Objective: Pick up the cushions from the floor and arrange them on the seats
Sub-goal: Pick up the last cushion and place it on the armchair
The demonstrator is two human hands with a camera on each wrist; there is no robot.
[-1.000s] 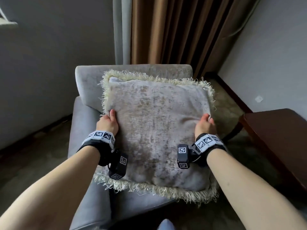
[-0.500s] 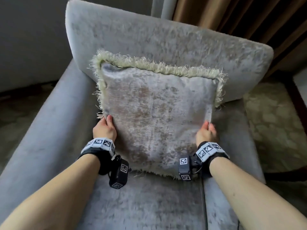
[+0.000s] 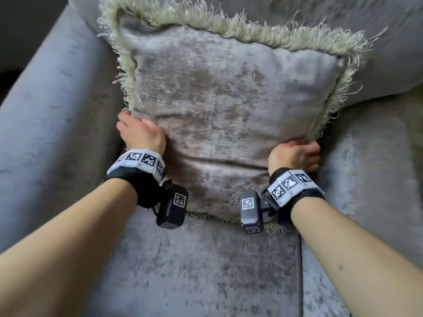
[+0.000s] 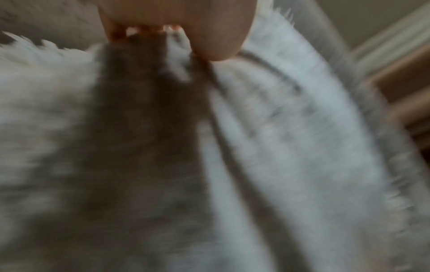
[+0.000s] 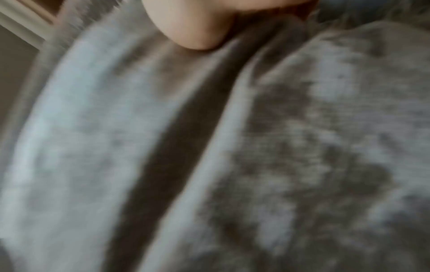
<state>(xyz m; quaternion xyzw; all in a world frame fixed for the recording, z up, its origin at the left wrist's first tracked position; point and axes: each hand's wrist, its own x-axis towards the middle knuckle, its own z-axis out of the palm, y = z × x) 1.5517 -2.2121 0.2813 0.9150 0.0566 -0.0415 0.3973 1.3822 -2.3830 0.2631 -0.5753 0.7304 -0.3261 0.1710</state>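
Propping the cushion [image 3: 229, 115] against the chair [image 3: 41, 124] back, bottom edge on the seat. Left hand [image 3: 142, 136] and right hand [image 3: 295, 156] each have a grip curled around the cushion's lower side edges. Risk as I see it: let go with it too upright and it flops forward onto the seat, or the fringe tucks under. No containers anywhere around the chair.

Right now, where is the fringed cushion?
In the head view the cushion stands on the armchair seat, leaning on its backrest, left hand and right hand gripping its sides.
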